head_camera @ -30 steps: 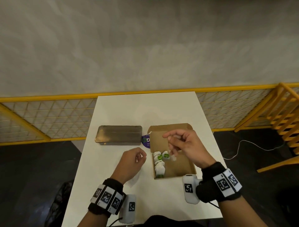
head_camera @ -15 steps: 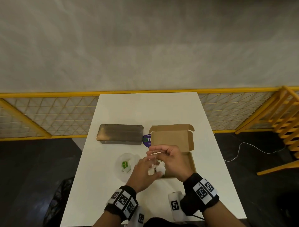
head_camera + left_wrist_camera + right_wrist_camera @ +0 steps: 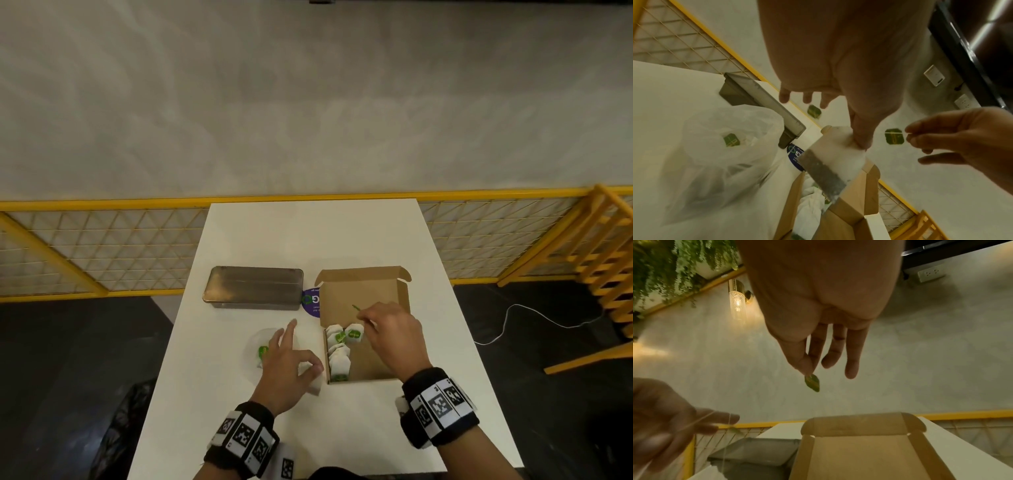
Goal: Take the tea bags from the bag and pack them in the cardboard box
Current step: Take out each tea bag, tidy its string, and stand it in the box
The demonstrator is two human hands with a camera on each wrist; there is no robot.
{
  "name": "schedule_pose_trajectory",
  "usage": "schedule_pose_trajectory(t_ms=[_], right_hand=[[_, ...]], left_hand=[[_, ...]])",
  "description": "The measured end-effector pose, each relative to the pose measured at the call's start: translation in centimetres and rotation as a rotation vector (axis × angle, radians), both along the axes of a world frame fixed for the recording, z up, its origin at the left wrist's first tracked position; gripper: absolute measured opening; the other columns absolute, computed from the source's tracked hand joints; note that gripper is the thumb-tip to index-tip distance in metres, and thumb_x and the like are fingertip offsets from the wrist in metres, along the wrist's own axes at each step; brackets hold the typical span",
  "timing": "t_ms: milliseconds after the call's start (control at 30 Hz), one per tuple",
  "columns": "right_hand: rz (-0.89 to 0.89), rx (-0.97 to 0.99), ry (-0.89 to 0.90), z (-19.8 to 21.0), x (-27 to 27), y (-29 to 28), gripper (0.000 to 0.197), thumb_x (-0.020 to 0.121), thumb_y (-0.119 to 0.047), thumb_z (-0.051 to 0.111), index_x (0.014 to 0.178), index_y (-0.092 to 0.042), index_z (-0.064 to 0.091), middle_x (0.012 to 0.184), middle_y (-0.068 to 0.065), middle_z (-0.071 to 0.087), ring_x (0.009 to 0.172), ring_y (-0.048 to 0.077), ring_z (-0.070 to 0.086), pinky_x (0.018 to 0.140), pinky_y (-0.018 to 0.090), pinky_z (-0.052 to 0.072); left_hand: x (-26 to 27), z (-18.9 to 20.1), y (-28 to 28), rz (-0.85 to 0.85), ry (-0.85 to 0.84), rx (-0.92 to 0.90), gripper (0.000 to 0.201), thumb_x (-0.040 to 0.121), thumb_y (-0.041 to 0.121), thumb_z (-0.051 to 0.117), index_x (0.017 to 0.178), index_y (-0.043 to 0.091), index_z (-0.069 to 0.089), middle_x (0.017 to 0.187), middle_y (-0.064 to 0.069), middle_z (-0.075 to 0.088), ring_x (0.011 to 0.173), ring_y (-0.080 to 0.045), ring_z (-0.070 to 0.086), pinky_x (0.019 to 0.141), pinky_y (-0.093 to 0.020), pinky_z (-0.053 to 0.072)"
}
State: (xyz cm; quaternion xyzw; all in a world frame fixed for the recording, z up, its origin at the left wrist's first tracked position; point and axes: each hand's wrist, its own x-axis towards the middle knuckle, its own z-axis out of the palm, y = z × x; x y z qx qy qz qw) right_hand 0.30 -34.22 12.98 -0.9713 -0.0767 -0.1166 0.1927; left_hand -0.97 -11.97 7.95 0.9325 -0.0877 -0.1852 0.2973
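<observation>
My left hand pinches a white tea bag between thumb and forefinger, just left of the cardboard box's near corner; its other fingers are spread. In the left wrist view the tea bag hangs tilted over the box edge. A thin string runs from it to a green tag, pinched by my right hand above the open cardboard box. The right wrist view shows the tag at thumb and forefinger. Several tea bags lie along the box's left side. A clear plastic bag holding a tea bag sits under my left hand.
A grey metal tin lies behind the plastic bag, left of the box. A purple round label shows between tin and box. The white table ends near my body; yellow mesh railings stand behind it.
Half a second ago both hands met at the box's near left corner. Since then they have drawn apart: the right moved back over the box with the tag, the left stayed left with the tea bag.
</observation>
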Motion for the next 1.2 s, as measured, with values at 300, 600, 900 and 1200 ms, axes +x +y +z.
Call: schedule_pose_trajectory(t_ms=[300,600,900,1200], right_hand=[[-0.059,0.208,0.280,-3.1,-0.6,-0.8,0.004,0.087,-0.023,0.066,0.085,-0.025,0.069,0.115,-0.021,0.054,0.106,0.001,0.052,0.072,0.026,0.045],[-0.164,0.562,0.473,-5.2,-1.7,-1.7,0.019,0.083,-0.006,0.064,0.080,-0.025,0.066,0.073,-0.003,0.068,0.067,0.013,0.061,0.068,0.032,0.054],[0.016,0.569,0.665,-5.6,-3.6,1.6,0.025,0.089,-0.009,0.062,0.079,-0.032,0.065,0.084,-0.008,0.065,0.076,0.005,0.061,0.066,0.014,0.050],[0.249,0.595,0.806,-0.9,-4.0,5.9,0.017,0.093,-0.018,0.058,0.106,-0.020,0.068,0.078,-0.009,0.061,0.074,0.024,0.066,0.058,0.035,0.059]], left_hand=[[0.5,0.9,0.3,0.025,0.061,-0.011,0.019,0.093,0.040,0.057,0.098,0.033,0.074,0.104,0.013,0.072,0.092,-0.008,0.063,0.093,-0.034,0.049],[-0.1,2.5,0.6,0.400,0.284,-0.666,0.016,0.098,0.016,0.053,0.102,0.009,0.067,0.092,-0.008,0.065,0.063,-0.021,0.068,0.062,-0.037,0.057],[1.3,3.5,0.0,0.535,0.219,-0.901,0.030,0.091,-0.001,0.059,0.116,0.015,0.062,0.105,-0.007,0.070,0.086,-0.028,0.071,0.064,-0.037,0.061],[0.5,1.4,-1.3,0.521,-0.156,-0.539,0.023,0.089,0.012,0.064,0.108,0.026,0.065,0.095,0.006,0.070,0.084,-0.008,0.068,0.074,-0.017,0.054]])
